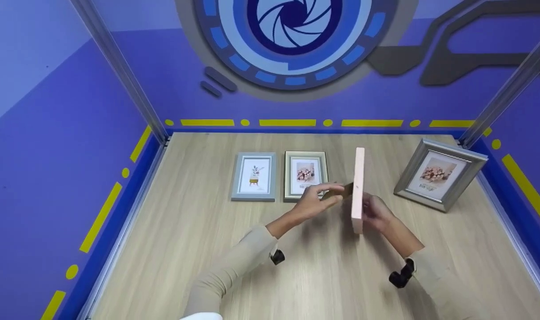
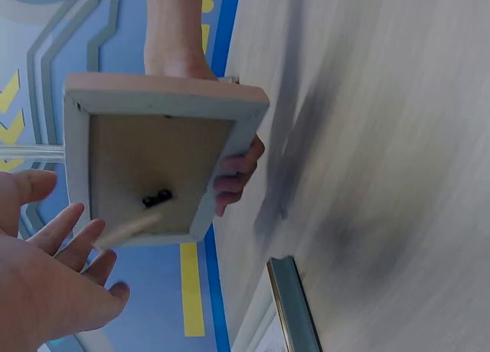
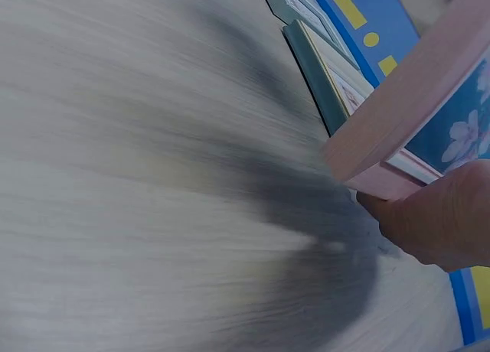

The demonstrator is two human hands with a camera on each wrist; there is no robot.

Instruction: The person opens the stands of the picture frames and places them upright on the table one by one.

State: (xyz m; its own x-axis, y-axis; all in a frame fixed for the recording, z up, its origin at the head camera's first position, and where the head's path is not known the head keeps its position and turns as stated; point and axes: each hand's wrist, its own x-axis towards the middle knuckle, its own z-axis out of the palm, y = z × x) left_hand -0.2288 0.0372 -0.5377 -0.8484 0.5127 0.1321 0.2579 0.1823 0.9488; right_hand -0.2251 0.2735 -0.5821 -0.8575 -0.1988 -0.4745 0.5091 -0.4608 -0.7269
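A pink picture frame is held upright above the table, edge-on in the head view. My right hand grips its lower part, with fingers wrapped over the edge onto the back in the left wrist view. Its front, seen in the right wrist view, has a flower picture. From the brown back panel a support leg sticks out, blurred. My left hand is beside that leg, fingers loosely extended and spread; whether they touch it is unclear.
A light blue-grey frame and a gold-edged frame lie side by side to the left on the wooden table. A silver frame stands tilted at the right. Purple walls enclose the back and sides.
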